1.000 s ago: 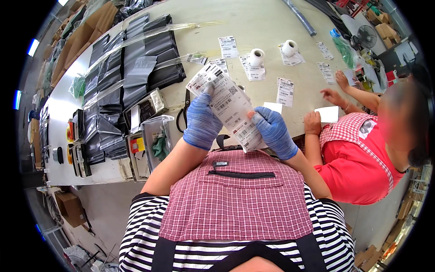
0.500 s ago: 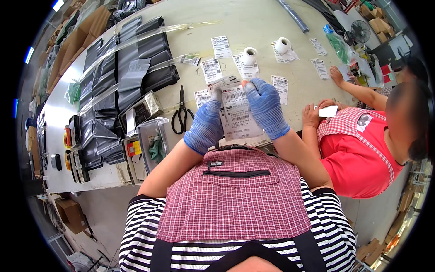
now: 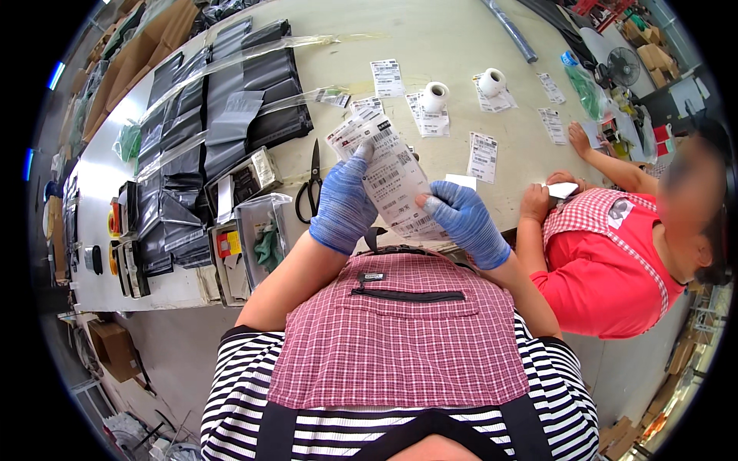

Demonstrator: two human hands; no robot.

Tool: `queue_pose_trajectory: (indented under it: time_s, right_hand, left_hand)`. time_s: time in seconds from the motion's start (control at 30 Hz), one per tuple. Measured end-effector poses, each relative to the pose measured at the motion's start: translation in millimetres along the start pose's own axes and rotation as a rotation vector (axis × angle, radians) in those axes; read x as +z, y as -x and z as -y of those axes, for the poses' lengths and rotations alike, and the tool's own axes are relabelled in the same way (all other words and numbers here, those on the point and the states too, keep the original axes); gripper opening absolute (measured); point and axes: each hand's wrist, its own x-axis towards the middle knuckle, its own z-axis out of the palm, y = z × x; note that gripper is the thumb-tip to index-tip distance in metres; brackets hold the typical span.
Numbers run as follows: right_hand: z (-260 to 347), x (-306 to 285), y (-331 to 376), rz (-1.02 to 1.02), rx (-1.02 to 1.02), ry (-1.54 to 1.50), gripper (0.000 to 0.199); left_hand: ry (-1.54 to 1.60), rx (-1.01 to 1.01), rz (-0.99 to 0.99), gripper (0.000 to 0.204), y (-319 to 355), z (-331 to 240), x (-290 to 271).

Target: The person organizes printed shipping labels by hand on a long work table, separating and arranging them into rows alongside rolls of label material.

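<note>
A small stack of white printed shipping labels (image 3: 396, 178) is held up in front of my apron, slanting from upper left to lower right. My left hand (image 3: 344, 201), in a blue knit glove, pinches the stack by its left edge with the thumb on top. My right hand (image 3: 465, 224), gloved the same way, grips the lower right edge between thumb and fingers. Just above my right hand a white slip (image 3: 461, 181) shows. More labels lie on the table beyond, among them a single label (image 3: 482, 157) to the right.
Two white rolls (image 3: 435, 97) stand on labels farther back. Black scissors (image 3: 309, 188) lie left of my hands, near a clear plastic bin (image 3: 261, 238) and dark plastic mailing bags (image 3: 261, 77). At right, a co-worker (image 3: 607, 253) in red holds a white paper.
My right hand has slid from the upper right of the labels down to their lower right edge. The stack has tilted to the left and the labels in it have fanned a little.
</note>
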Motion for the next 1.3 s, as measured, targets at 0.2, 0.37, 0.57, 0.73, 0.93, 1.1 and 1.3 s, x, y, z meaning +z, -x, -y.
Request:
queue_pose_trajectory:
  time_s: [0.2,0.37,0.57,0.73,0.93,1.1,1.3]
  right_hand:
    - [-8,0,10,-0.048,-0.074,-0.102,0.019]
    - [-30,0,5,0.015,-0.070,-0.252,0.017]
    - [-56,-12,5,-0.087,-0.050,-0.278,0.017]
    - [-82,-30,0,-0.299,0.028,-0.177,0.016]
    - [-83,-41,-16,-0.405,0.130,-0.206,0.019]
    - [-90,-47,-34,-0.420,0.188,-0.186,0.020]
    - [-86,-56,-56,-0.429,0.137,-0.035,0.019]
  left_hand:
    - [0.143,0.053,-0.138,0.037,-13,1,-12]
    - [0.229,-0.190,-0.109,0.035,-17,13,-20]
    - [-0.009,-0.105,-0.076,0.040,-60,-6,-47]
    - [-0.380,0.149,-0.200,0.032,-155,-69,-105]
    - [-0.852,0.289,-0.385,0.028,-294,-103,-143]
    - [-1.314,0.310,-0.541,0.038,-368,-106,-165]
    - [-2.107,0.420,-0.773,0.063,-369,-98,-153]
